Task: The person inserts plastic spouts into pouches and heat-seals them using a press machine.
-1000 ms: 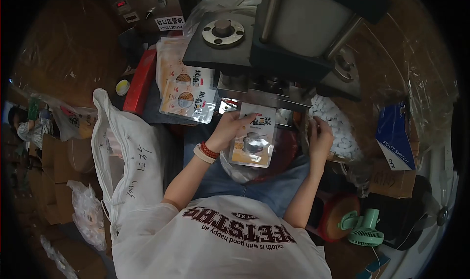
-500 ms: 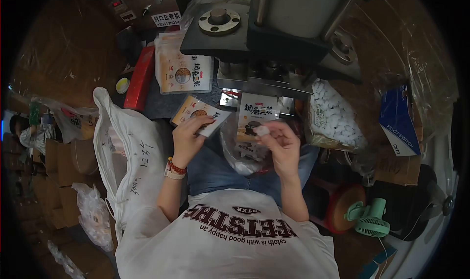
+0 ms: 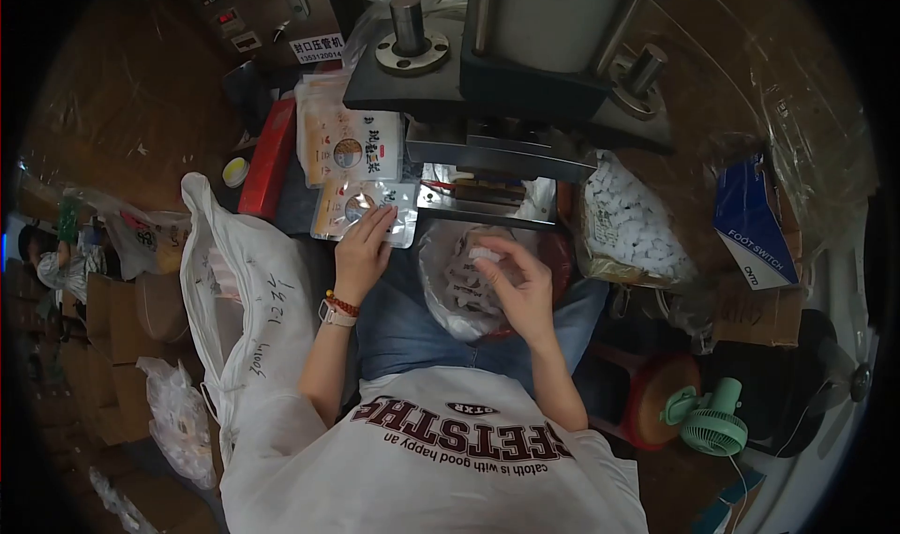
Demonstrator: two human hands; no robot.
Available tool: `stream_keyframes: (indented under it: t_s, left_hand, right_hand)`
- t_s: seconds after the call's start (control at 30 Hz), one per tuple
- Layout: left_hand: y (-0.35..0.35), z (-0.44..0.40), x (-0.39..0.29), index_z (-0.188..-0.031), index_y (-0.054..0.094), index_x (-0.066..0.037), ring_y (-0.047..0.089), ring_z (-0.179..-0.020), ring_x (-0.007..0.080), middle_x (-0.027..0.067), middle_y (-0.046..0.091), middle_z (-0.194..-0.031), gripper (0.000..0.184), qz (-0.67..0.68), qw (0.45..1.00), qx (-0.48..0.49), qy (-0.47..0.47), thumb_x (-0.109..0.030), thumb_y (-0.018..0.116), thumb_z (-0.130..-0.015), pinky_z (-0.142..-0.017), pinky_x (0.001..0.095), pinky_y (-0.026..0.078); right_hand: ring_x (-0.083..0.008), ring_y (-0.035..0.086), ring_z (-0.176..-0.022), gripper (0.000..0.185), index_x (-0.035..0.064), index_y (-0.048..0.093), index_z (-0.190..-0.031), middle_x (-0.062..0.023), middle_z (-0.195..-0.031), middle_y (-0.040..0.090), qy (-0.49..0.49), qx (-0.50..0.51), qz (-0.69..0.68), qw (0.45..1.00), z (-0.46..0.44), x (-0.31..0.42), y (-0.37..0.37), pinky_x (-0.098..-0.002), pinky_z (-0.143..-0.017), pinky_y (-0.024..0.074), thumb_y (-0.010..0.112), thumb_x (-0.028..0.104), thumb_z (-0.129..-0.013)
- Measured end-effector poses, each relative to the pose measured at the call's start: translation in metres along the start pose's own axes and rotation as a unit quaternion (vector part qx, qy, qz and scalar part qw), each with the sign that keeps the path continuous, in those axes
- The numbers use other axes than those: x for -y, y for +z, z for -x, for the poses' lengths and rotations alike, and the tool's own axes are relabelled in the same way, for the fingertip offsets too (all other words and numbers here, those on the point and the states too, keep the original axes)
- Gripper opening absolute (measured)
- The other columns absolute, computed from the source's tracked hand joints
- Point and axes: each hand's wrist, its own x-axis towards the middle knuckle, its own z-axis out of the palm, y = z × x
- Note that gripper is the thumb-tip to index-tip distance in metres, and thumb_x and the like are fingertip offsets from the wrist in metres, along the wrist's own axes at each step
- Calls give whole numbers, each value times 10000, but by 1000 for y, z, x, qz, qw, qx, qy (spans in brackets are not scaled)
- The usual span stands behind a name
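My left hand (image 3: 364, 251) lies with its fingers stretched over a printed clear-and-orange pouch (image 3: 339, 213), at the near edge of the dark work surface; its thumb is mostly hidden. More pouches of the same kind make a stack (image 3: 319, 150) just beyond. My right hand (image 3: 521, 285) pinches a small white plastic piece (image 3: 485, 254) between thumb and fingertips. Beneath it, a clear plastic bag (image 3: 448, 295) with small contents rests at my lap. In front stands a press with a shiny metal bed (image 3: 487, 201).
An open bag of white plastic pieces (image 3: 633, 225) stands right of the press. A blue foot-switch box (image 3: 755, 225) lies farther right, with a green fan (image 3: 714, 431) below. On the left are a red bar (image 3: 267, 159) and a white sack (image 3: 253, 300).
My left hand has brought its pouch up against the stack and laid it flat. The pouch before the press is no longer there. My right hand has moved slightly left; the press rods stand taller.
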Motion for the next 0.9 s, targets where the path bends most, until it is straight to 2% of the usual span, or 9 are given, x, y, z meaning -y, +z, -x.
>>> stream_keyframes:
  t_s: [0.1,0.17,0.23,0.33,0.4,0.5,0.57,0.63,0.9]
  left_hand:
    - [-6,4,-7,-1123,661,-122,629,-1062,263,72,668,-1113,455,85,995,3,-50,42,629,-700,-866,350,516]
    - [-17,-2,-21,-1039,697,-98,646,-1030,260,79,694,-1029,400,194,972,2,-131,67,606,-686,-855,343,519]
    - [-27,-8,-41,-1014,703,-92,651,-1016,255,77,698,-1009,392,197,976,-31,-87,74,597,-675,-843,341,522]
    - [-41,-17,-66,-1004,703,-90,659,-981,250,68,700,-999,409,197,979,-59,-14,69,596,-643,-808,343,532]
    - [-43,-18,-73,-1015,699,-91,664,-946,254,63,699,-1002,410,174,983,-58,10,54,606,-643,-788,344,534]
    - [-53,-21,-78,-1032,690,-92,666,-909,262,63,696,-1005,423,170,985,10,32,39,618,-636,-779,341,534]
    - [-42,-21,-75,-1022,698,-70,682,-857,248,80,698,-991,353,204,978,17,44,21,642,-686,-738,322,540]
    - [-22,-18,-78,-998,707,-19,692,-833,231,113,705,-981,255,380,914,117,-85,37,653,-756,-724,282,534]
    - [4,-20,-92,-995,706,-37,692,-819,241,119,701,-964,271,372,925,20,-81,8,656,-733,-713,296,549]
  right_hand:
    - [-103,611,-826,270,19,647,-1088,-53,-985,662,118,21,-196,973,4,-2,3,-207,-753,484,702,27,-824]
    - [-93,606,-825,268,26,645,-1093,-48,-979,659,78,1,-190,979,0,7,3,-207,-750,481,696,27,-830]
    - [-84,601,-824,266,33,644,-1098,-43,-973,657,37,-23,-185,982,-4,8,2,-208,-748,478,690,27,-836]
    - [-137,615,-819,273,45,642,-1094,-56,-975,651,-54,-20,-4,998,-11,2,0,-261,-733,497,675,13,-825]
    - [-236,613,-835,287,50,642,-1082,-81,-966,638,-244,58,248,936,-18,10,0,-338,-737,500,668,9,-800]
    - [-317,589,-867,280,34,640,-1063,-102,-977,623,-262,103,317,906,-17,28,-13,-397,-760,491,666,22,-785]
    - [-319,591,-867,283,28,636,-1072,-102,-968,627,-267,98,314,906,-21,24,-17,-400,-769,488,665,25,-790]
    - [-320,593,-866,287,21,631,-1080,-102,-960,632,-273,94,311,906,-21,14,-20,-403,-778,486,665,29,-796]
    - [-280,628,-879,435,36,595,-1194,-123,-961,655,-127,-2,254,959,-12,33,-43,-354,-751,512,699,24,-772]
